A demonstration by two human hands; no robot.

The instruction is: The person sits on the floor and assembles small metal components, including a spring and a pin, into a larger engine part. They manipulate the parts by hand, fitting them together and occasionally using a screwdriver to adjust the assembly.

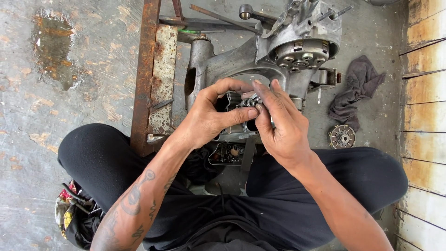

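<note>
Small metal part [251, 101], apparently a bearing or short chain link set (the view is too tight to tell), is held between both hands above the person's lap, just in front of the engine crankcase [278, 56] that lies on the concrete floor [83, 102]. Left hand [209, 118]: thumb and fingers [232, 85] curl together, clamped on the part from the left. Right hand [283, 125]: fingertips [267, 100] pressed together on the same part from the right. Below the hands sits a small tray of loose fasteners [227, 153]. A clutch plate [342, 136] and a dark rag [355, 86] lie to the right; a rusty steel frame [151, 74] stands to the left. Good practice, in judgement: keep the part low over the lap, support it with both thumbs, and turn it slowly so nothing drops.
</note>
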